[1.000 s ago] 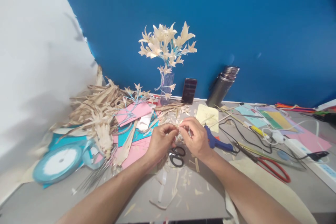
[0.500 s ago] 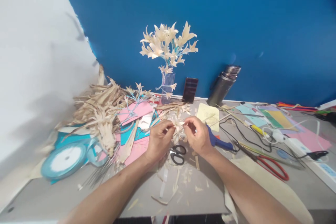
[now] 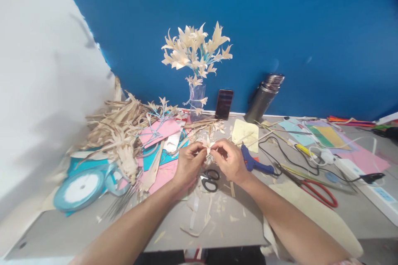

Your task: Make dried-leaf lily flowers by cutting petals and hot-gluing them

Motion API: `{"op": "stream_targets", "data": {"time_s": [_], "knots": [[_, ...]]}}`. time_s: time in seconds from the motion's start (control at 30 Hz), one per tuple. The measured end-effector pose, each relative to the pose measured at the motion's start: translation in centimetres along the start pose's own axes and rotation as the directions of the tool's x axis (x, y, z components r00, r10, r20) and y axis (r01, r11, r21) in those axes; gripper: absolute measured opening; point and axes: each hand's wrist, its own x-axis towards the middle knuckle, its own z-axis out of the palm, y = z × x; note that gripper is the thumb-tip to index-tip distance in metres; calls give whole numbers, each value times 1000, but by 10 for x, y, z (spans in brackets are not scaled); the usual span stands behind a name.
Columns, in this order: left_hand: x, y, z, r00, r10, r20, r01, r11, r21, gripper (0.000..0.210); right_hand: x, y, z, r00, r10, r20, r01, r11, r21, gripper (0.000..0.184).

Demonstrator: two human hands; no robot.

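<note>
A small cream flower [image 3: 207,144], seemingly of dried husk, is pinched between my two hands above the middle of the table. My left hand [image 3: 190,160] grips its left side with thumb and forefinger. From the right, my right hand [image 3: 229,159] holds it the same way, the fingertips nearly meeting. Black-handled scissors [image 3: 209,180] lie just below the hands, among pale scraps. Beside my right hand rests a blue glue gun [image 3: 255,163]. Behind, similar cream flowers [image 3: 195,47] on blue stems stand in a clear vase [image 3: 197,101].
Dried husks [image 3: 116,126] are heaped at the left, above a blue ribbon roll [image 3: 79,188] and thin wires [image 3: 120,203]. A phone [image 3: 224,104] and a dark thermos [image 3: 264,98] stand against the wall. Red-handled scissors [image 3: 320,193], cables and a power strip [image 3: 367,188] lie at right.
My hands have drawn closer together around the flower, and my right fingers now press nearer its base. The camera view has shifted slightly.
</note>
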Motion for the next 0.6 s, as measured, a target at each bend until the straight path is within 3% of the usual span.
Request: {"op": "stream_targets", "data": {"time_s": [0.4, 0.6], "knots": [[-1, 3, -1, 1000, 21, 21, -22, 999, 37, 14, -2, 6, 2, 1000, -5, 6, 6, 999, -34, 5], [2, 3, -2, 996, -85, 42, 84, 996, 16, 15, 0, 3, 2, 995, 101, 23, -103, 986, 128, 8]]}}
